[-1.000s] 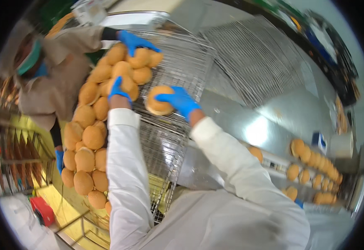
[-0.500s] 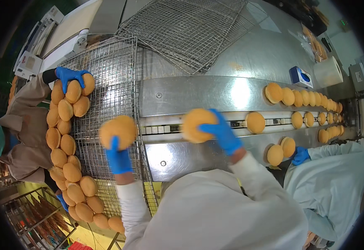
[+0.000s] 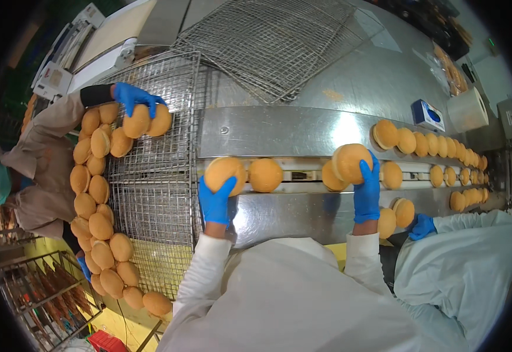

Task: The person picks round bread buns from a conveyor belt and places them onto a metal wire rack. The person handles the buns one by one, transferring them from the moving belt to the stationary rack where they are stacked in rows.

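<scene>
Left hand [image 3: 216, 202] fingers clamped on a bun [image 3: 225, 173], right hand [image 3: 367, 190] fingers clamped on another bun [image 3: 350, 162], both over the steel conveyor [image 3: 279, 132].

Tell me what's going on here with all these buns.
A person in a white coat and blue gloves stands at a steel conveyor line. The left hand grips one round bun and the right hand grips another bun, both held over the belt, where more buns run off to the right. To the left, a wire rack carries buns along its far edge, and a co-worker's gloved hand rests on buns there. Another co-worker's gloved hand handles buns on the right.
</scene>
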{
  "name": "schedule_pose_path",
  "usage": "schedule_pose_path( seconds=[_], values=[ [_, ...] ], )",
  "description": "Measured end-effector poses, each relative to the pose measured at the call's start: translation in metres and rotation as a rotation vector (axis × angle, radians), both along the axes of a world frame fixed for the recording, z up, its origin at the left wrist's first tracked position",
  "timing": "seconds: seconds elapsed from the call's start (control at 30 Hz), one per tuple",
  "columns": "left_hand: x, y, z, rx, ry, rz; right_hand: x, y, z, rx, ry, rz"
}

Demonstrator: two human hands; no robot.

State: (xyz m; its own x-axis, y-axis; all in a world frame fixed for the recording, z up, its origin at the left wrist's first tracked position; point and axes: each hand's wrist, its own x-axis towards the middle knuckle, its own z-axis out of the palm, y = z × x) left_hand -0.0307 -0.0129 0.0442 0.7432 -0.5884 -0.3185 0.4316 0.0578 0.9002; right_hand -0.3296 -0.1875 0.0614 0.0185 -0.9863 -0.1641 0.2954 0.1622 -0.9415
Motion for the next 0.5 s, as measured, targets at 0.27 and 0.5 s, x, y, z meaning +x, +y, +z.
schedule_pose_path(
  seconds=[0.27, 0.5],
  values=[
    [0.062, 0.118, 0.029, 0.011, -0.216, 0.358, 0.198, 0.062, -0.029, -0.359, 0.313, 0.623],
    [0.049, 0.137, 0.033, -0.066, -0.109, 0.321, 0.210, 0.114, -0.025, -0.746, 0.789, 0.588]
  ],
)
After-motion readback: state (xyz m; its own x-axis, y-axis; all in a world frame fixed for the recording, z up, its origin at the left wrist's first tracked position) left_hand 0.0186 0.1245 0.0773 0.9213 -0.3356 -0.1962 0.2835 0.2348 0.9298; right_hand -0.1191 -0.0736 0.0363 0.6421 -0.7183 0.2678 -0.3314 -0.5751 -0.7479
